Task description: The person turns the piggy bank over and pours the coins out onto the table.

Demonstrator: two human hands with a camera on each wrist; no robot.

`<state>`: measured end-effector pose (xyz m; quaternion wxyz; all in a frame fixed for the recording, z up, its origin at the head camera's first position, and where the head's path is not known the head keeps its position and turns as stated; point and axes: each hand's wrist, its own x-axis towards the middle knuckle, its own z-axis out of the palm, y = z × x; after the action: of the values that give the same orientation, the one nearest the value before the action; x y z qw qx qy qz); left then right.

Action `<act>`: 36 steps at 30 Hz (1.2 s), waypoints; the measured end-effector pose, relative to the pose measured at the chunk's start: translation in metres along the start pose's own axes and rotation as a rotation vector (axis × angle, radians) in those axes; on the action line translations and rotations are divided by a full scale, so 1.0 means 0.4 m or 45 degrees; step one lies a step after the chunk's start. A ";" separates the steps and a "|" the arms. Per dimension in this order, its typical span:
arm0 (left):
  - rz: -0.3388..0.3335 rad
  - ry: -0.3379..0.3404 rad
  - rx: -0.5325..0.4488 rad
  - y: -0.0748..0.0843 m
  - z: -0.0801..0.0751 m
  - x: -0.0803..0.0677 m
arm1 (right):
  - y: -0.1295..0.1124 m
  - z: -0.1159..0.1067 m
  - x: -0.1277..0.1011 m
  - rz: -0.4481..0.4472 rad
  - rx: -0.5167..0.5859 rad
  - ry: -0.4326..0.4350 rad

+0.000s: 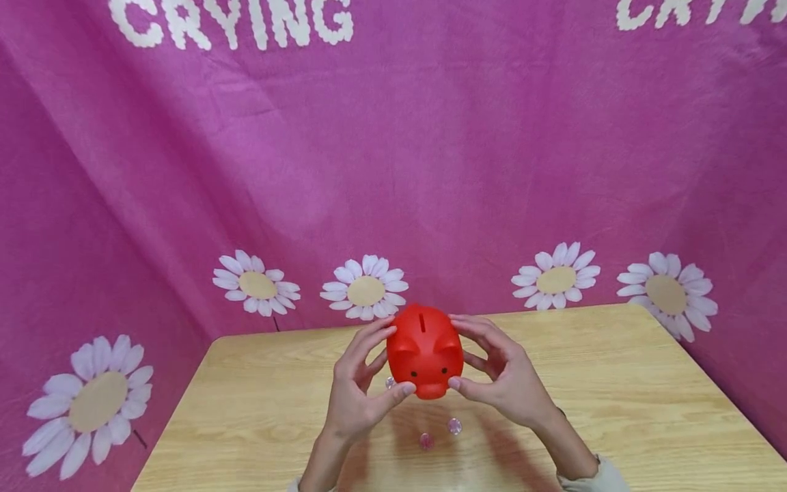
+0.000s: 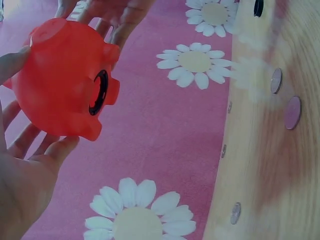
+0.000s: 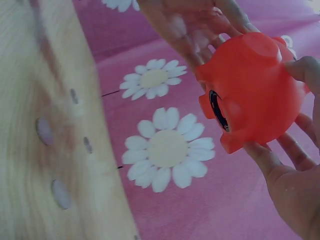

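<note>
A red piggy bank [image 1: 424, 352] is held above the table between both hands, its snout toward me and the coin slot on top. My left hand [image 1: 363, 386] grips its left side with curled fingers and thumb. On the opposite side my right hand [image 1: 504, 372] grips it the same way, thumb beside the snout. The underside shows in both wrist views, with a round black-rimmed hole [image 2: 99, 92] between the feet. Below the bank, a pinkish coin [image 1: 426, 441] and a paler coin [image 1: 454, 426] lie on the wood. Another coin [image 1: 390, 383] is partly hidden by the left hand.
The light wooden table [image 1: 258, 403] meets a pink cloth [image 1: 430, 171] printed with daisies behind it. Several coins lie spread about, including one [image 2: 235, 213] toward the edge in the left wrist view. A small black round piece [image 2: 258, 7] also rests there.
</note>
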<state>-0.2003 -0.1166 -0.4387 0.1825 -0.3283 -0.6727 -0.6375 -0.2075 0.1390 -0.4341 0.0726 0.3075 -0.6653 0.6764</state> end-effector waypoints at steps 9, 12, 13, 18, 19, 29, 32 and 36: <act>0.175 -0.065 -0.013 -0.001 -0.005 0.004 | 0.001 -0.008 -0.004 -0.239 0.014 -0.039; 0.265 -0.084 0.017 0.005 -0.003 0.007 | -0.001 -0.009 -0.003 -0.323 0.031 -0.050; 0.288 -0.087 0.025 0.007 -0.003 0.008 | -0.003 -0.009 -0.003 -0.340 0.035 -0.052; 0.363 -0.100 0.059 0.015 -0.004 0.012 | -0.009 -0.007 -0.002 -0.381 0.037 -0.053; 0.362 -0.102 0.062 0.016 -0.005 0.012 | -0.010 -0.007 -0.002 -0.387 0.039 -0.055; 0.252 -0.045 0.206 0.016 -0.012 0.007 | -0.012 -0.007 -0.005 -0.254 -0.074 -0.033; 0.056 0.012 0.254 0.020 -0.009 0.004 | -0.015 0.002 -0.007 -0.079 -0.166 0.022; -0.313 0.084 0.257 0.027 0.000 0.003 | -0.013 0.018 -0.007 0.200 -0.230 0.107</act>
<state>-0.1939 -0.1165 -0.4299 0.1571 -0.2025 -0.7621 -0.5946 -0.2003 0.1338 -0.4316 0.0745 0.2180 -0.7420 0.6296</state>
